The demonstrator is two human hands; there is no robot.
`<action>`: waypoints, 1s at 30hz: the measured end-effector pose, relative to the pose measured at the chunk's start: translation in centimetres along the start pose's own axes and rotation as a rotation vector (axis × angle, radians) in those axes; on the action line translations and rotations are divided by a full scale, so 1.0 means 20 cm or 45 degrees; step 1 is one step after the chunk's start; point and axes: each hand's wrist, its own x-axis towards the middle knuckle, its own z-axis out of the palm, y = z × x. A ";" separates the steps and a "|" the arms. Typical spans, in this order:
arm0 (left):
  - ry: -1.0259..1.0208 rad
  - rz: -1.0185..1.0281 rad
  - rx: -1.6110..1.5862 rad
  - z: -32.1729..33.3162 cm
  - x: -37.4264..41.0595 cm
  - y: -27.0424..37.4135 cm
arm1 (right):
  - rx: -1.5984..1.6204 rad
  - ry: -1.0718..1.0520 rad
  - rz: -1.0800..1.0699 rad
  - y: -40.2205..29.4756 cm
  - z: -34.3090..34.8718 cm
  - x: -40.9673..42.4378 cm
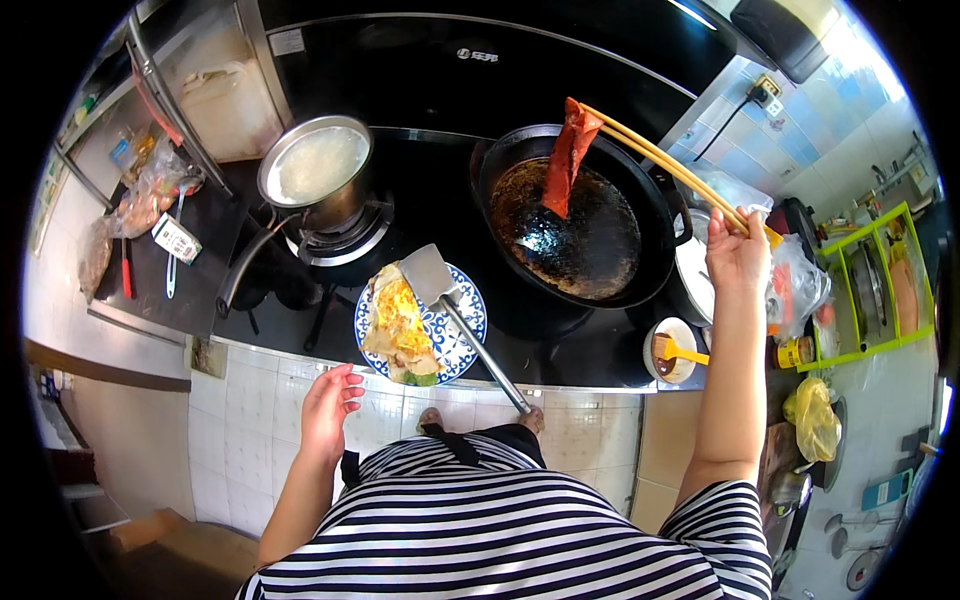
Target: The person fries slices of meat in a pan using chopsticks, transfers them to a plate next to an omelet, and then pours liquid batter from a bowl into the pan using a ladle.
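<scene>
My right hand [739,251] grips a pair of long wooden chopsticks [667,161]. Pinched at their tips, a reddish strip of meat [568,161] hangs over a black wok [660,274] with dark oil in its bottom. My left hand [330,409] holds nothing, its fingers apart and slightly curled, just off the counter's front edge. Close to it stands a blue-and-white patterned plate [469,300] with a folded egg pancake [401,326] and a bit of green leaf on it. A metal spatula [433,274] rests across the plate, its handle sticking out toward me.
A steel saucepan [334,180] of cloudy, pale liquid sits on the left burner, its handle [247,270] pointing toward me. Right of the wok are a white bowl [686,373] with brown sauce and a yellow-handled brush [679,351], plastic bags [799,281] and a green rack [862,356].
</scene>
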 end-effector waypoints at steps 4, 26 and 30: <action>0.007 -0.017 -0.021 -0.02 -0.01 0.00 | -0.004 -0.074 0.042 0.01 0.07 -0.09; 0.203 0.021 -0.178 -0.10 -0.07 -0.06 | -0.142 0.009 0.560 0.77 0.07 -0.80; 0.176 0.014 -0.158 -0.11 -0.06 -0.07 | -0.295 0.029 0.401 0.79 0.06 -0.83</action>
